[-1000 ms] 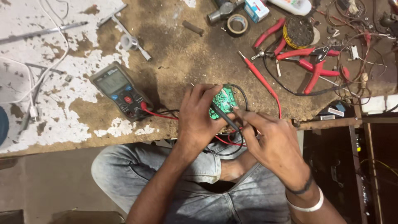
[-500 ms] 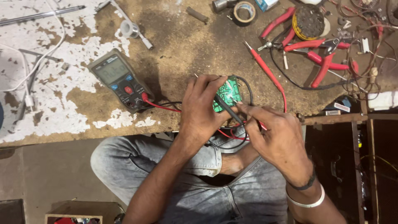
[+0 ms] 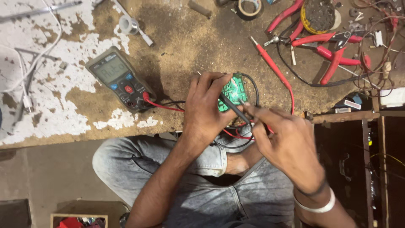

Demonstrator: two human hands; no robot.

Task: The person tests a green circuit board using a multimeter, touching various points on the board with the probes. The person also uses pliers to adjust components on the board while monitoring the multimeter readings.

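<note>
Barely shifted since before: left hand [image 3: 206, 107] clamping green circuit board [image 3: 233, 90] steady, right hand [image 3: 287, 145] pinching black probe [image 3: 234, 109] onto it for testing, multimeter [image 3: 120, 79] left of grip.

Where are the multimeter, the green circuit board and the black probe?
multimeter [image 3: 119, 78], head view, on its grey body below the screen.
circuit board [image 3: 234, 90], head view, on its bare green face.
black probe [image 3: 233, 108], head view, on its shaft between the fingers.

Green circuit board [image 3: 234, 90] half hidden under left hand [image 3: 206, 107]; probe tip unseen.
</note>
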